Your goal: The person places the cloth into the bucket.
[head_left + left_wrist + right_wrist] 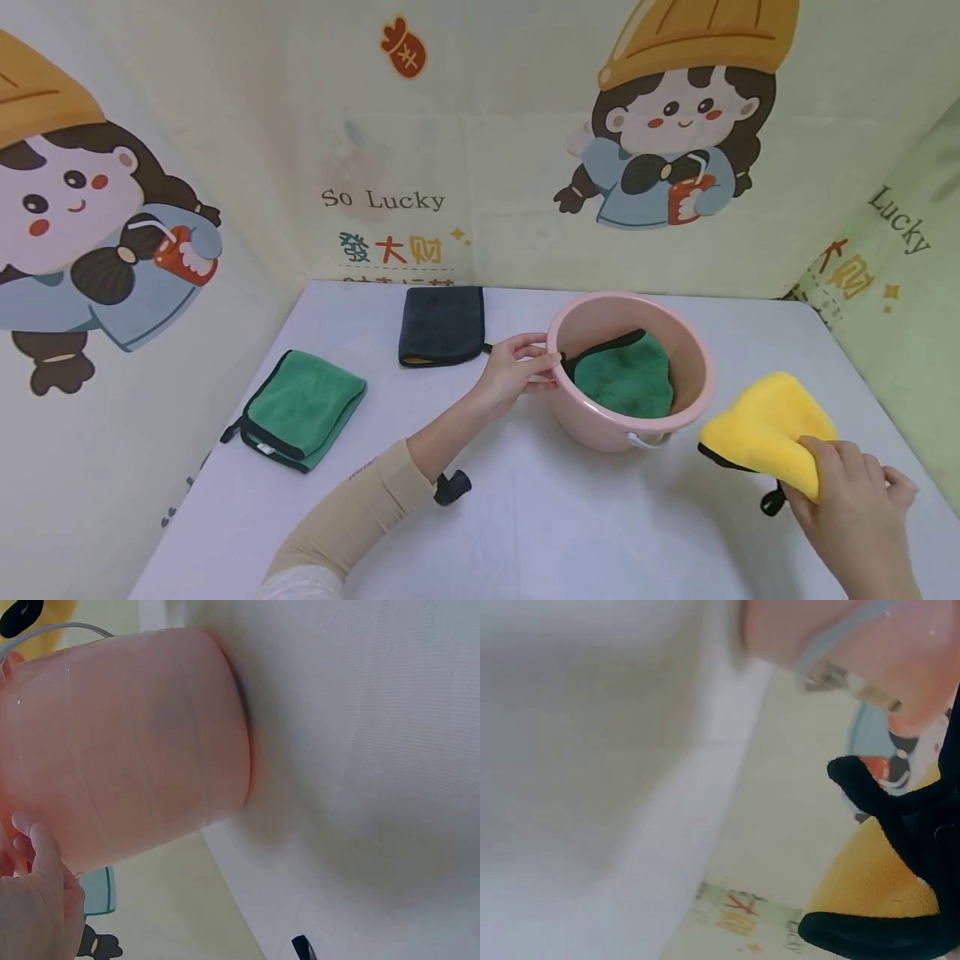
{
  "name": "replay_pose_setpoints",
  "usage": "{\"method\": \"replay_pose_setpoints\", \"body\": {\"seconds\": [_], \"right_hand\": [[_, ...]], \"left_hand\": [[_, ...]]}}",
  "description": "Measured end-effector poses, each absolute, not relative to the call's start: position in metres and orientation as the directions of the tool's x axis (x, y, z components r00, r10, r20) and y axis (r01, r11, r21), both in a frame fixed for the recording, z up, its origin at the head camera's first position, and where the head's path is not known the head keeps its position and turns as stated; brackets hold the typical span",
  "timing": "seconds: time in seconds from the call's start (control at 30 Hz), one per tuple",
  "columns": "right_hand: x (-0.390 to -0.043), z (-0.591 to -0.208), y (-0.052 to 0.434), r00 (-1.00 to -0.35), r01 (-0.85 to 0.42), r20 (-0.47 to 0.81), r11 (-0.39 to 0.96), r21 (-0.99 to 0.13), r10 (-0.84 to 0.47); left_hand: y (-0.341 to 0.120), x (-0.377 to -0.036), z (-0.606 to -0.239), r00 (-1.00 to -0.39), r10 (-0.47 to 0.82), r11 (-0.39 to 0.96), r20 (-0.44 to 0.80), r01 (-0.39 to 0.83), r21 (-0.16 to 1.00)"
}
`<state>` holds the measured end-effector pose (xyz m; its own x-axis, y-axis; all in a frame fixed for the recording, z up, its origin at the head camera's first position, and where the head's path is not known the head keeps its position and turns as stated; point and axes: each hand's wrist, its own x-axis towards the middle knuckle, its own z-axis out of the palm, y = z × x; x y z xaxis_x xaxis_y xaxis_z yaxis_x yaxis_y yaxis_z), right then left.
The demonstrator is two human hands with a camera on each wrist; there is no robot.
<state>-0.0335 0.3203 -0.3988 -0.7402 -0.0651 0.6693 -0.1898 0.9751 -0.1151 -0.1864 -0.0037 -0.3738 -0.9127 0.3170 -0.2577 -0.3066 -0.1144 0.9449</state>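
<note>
1. Yellow cloth [768, 425] hung above the table [600, 533], right of the pink bucket [588, 425], gripped by the right hand [855, 500].
2. The left hand [517, 371] held the bucket's left side.
3. Inside lay a green cloth [626, 379].

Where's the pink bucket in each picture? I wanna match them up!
Head: the pink bucket is just right of the middle.
Left wrist: the pink bucket looks tipped sideways and fills much of the upper left.
Right wrist: part of the pink bucket shows at the top right.
Shared landmark: its whitish handle appears in all three.
</note>
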Motion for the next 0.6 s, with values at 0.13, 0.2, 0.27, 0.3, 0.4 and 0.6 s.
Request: {"method": "replay_pose_setpoints", "body": {"seconds": [0.13, 0.2, 0.27, 0.3, 0.4, 0.6], "right_hand": [[-0.041, -0.384, 0.323, -0.706, -0.194, 0.705, 0.975, -0.109, -0.062], [-0.046, -0.378, 0.322, -0.689, -0.207, 0.72, 0.974, -0.094, -0.077], [-0.052, -0.373, 0.321, -0.653, -0.237, 0.751, 0.969, -0.073, -0.103], [-0.056, -0.37, 0.32, -0.634, -0.252, 0.765, 0.965, -0.065, -0.114], [-0.067, -0.362, 0.317, -0.593, -0.293, 0.791, 0.955, -0.042, -0.148], [-0.087, -0.349, 0.308, -0.599, -0.346, 0.774, 0.938, -0.021, -0.203]], "left_hand": [[-0.004, -0.182, -0.365, -0.911, 0.316, -0.097, -0.265, -0.309, 0.946], [-0.005, -0.178, -0.359, -0.912, 0.314, -0.096, -0.264, -0.307, 0.947], [-0.006, -0.175, -0.353, -0.915, 0.312, -0.097, -0.257, -0.3, 0.949], [-0.006, -0.173, -0.351, -0.916, 0.311, -0.098, -0.254, -0.297, 0.95], [-0.006, -0.172, -0.349, -0.916, 0.31, -0.101, -0.254, -0.298, 0.949], [-0.006, -0.173, -0.349, -0.914, 0.309, -0.088, -0.265, -0.305, 0.948]]}}
